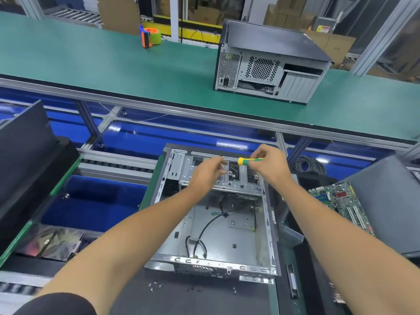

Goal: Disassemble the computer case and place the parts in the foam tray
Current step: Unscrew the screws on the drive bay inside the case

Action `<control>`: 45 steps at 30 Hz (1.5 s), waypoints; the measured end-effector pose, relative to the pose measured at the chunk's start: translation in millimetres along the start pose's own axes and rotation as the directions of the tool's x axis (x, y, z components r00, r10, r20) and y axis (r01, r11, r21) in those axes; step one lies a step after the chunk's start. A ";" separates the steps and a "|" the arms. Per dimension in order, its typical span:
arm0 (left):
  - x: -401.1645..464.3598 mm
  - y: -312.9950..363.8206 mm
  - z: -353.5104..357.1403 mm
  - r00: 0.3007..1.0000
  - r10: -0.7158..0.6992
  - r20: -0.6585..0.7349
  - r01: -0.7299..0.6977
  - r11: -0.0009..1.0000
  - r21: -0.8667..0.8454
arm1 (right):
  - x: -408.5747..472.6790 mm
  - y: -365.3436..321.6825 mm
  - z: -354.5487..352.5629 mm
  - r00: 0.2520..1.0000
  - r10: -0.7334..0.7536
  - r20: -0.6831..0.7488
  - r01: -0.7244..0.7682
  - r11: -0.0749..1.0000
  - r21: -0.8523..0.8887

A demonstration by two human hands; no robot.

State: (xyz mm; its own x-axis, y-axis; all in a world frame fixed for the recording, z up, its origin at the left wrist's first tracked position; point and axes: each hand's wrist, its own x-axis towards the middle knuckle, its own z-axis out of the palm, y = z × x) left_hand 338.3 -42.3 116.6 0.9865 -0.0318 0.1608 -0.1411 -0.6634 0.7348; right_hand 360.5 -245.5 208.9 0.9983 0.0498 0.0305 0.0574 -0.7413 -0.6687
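An open computer case (213, 235) lies on the bench in front of me, its side panel off and loose black cables inside. At its far end is a metal drive cage (236, 183). My right hand (270, 165) grips a yellow and green screwdriver (248, 160) held level over the cage. My left hand (208, 172) hovers over the cage with curled fingers near the screwdriver tip; whether it pinches a screw I cannot tell. A blue foam tray (95, 201) lies to the left of the case.
A removed green motherboard (341, 203) leans at the right. Several loose screws (156, 286) lie in front of the case. A second closed case (270, 64) stands on the green conveyor beyond, with an orange tape dispenser (150, 36). Dark panels (25, 155) lean at the left.
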 end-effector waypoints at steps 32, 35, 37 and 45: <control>4.5 -10.8 16.6 0.983 0.057 0.175 -0.061 0.998 0.017 | 38.3 -73.2 6.3 0.968 -0.078 0.238 0.172 0.896 -0.409; 2.3 -10.6 15.1 0.984 0.058 0.171 -0.067 0.996 0.051 | 38.4 -76.9 3.3 0.953 -0.113 0.282 0.254 0.807 -0.534; 1.9 -11.5 14.5 0.987 0.032 0.159 -0.040 0.998 0.050 | 39.0 -80.1 1.3 0.939 -0.109 0.325 0.289 0.761 -0.581; 5.0 -12.4 17.7 0.991 0.012 0.131 -0.018 0.999 0.050 | 50.4 -86.2 -9.9 0.854 -0.030 0.520 0.335 0.796 -0.504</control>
State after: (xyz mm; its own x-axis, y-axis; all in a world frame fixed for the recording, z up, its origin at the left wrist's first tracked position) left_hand 346.5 -47.5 96.7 0.9872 -0.1372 0.0815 -0.1548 -0.6993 0.6978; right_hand 405.9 -185.8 275.4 0.8448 0.4126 -0.3407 0.3855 -0.9109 -0.1472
